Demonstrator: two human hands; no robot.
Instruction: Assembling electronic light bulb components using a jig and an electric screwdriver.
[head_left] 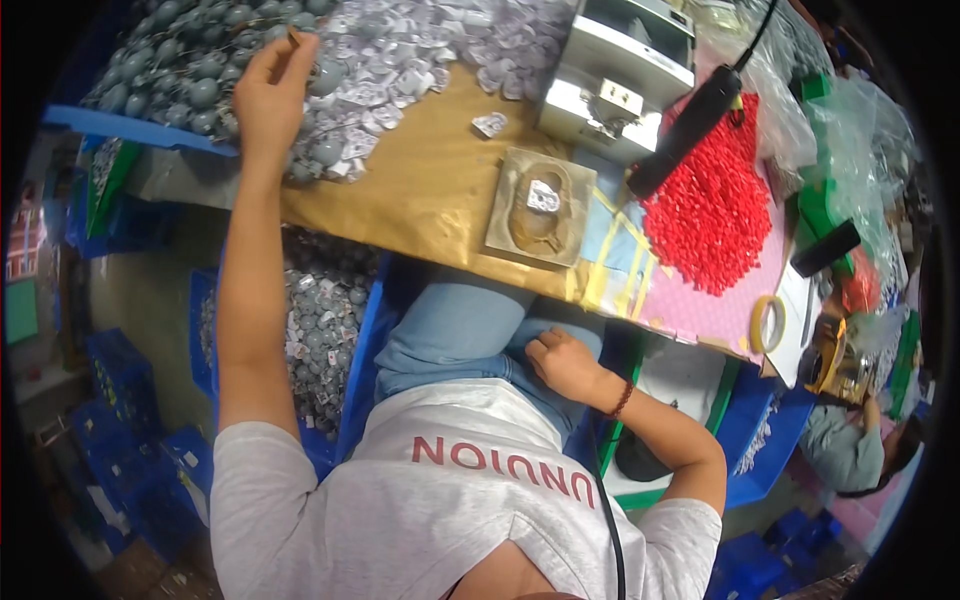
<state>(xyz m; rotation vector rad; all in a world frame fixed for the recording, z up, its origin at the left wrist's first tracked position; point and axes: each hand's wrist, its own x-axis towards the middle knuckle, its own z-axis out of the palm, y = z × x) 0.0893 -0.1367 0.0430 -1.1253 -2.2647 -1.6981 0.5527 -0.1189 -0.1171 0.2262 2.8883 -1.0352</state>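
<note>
My left hand (268, 100) is raised at the far left of the table, over the edge of a heap of grey round parts (205, 92). Its thumb and fingers are pinched on a small brown piece (294, 38), too small to name. Beside it spreads a pile of small white parts (390, 70). My right hand (570, 365) rests on my thigh, fingers curled in, with nothing seen in it. In front of me sits a square metal block (497, 225) with an oval recess; a white part (542, 197) lies inside the recess.
A grey metal machine (600, 65) stands behind the block. A black cylindrical tool (690, 130) hangs by a cable over a heap of red parts (710, 220). Yellow tape (767, 324) lies at the right edge. Blue crates (360, 370) stand below. Another person (850, 440) sits far right.
</note>
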